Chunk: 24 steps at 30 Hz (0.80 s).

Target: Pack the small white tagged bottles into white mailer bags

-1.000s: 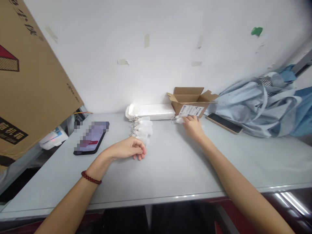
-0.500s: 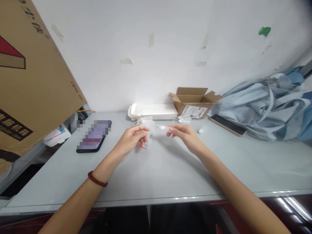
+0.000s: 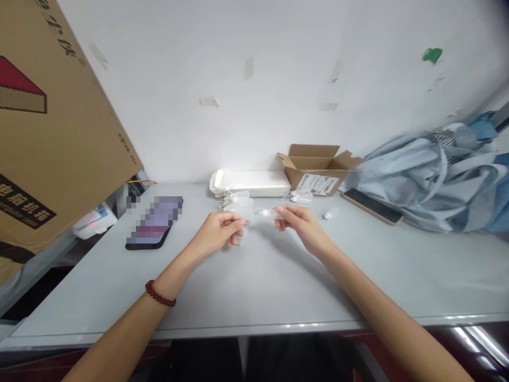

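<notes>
Translucent white plastic is blurring both pieces: the left hand (image 3: 218, 233) is pinching a small pouch (image 3: 240, 213) just above the grey table (image 3: 278, 286), while the right hand (image 3: 299, 223) is holding a slim white part (image 3: 267, 213) between thumb and fingertips, its tip pointing at the pouch. So light a pinch is, I judge, risking the part slipping and rolling off across the smooth tabletop. Farther back, a pile of such pouches (image 3: 235, 199) is lying before stacked white trays (image 3: 254, 183) and an open cardboard box (image 3: 314, 168).

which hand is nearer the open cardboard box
Right. The right hand, pinching a white piece, is in front of the cardboard box; the left hand, holding a pouch, is further left.
</notes>
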Each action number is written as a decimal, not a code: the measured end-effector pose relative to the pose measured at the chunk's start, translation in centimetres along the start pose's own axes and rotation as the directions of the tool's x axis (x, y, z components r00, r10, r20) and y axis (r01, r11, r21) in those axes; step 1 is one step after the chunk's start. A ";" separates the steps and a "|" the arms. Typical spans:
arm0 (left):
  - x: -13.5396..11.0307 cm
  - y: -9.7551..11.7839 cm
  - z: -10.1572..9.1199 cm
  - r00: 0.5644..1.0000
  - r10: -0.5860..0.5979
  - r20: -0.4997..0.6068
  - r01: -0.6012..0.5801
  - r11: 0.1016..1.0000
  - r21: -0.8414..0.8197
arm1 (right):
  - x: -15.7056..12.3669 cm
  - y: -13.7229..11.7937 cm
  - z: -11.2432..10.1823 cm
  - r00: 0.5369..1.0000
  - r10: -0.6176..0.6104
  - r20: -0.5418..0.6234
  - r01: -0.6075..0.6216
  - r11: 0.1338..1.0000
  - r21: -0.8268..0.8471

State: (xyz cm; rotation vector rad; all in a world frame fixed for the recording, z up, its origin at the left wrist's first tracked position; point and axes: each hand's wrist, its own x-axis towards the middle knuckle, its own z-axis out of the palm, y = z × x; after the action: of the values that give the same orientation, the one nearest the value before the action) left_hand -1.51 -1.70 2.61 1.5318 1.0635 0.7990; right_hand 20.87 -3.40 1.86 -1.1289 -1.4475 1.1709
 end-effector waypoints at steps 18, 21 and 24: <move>0.3 -1.0 0.2 0.998 -0.062 0.014 0.061 0.995 0.073 | -0.3 -0.4 0.5 0.996 -0.025 0.083 0.026 1.000 -0.013; 0.3 -1.0 0.3 0.998 -0.063 0.020 0.062 0.997 0.045 | -0.3 -0.4 0.5 0.996 -0.030 0.090 0.031 0.999 -0.014; 0.3 -1.1 0.4 0.996 -0.083 0.027 0.081 0.996 0.043 | -0.3 -0.4 0.5 0.996 -0.025 0.091 0.025 1.000 -0.005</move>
State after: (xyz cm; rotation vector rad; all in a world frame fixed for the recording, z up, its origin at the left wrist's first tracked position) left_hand -1.27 -1.51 1.47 1.5201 1.1205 0.7002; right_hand 20.37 -3.82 2.19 -1.0709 -1.5315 1.2147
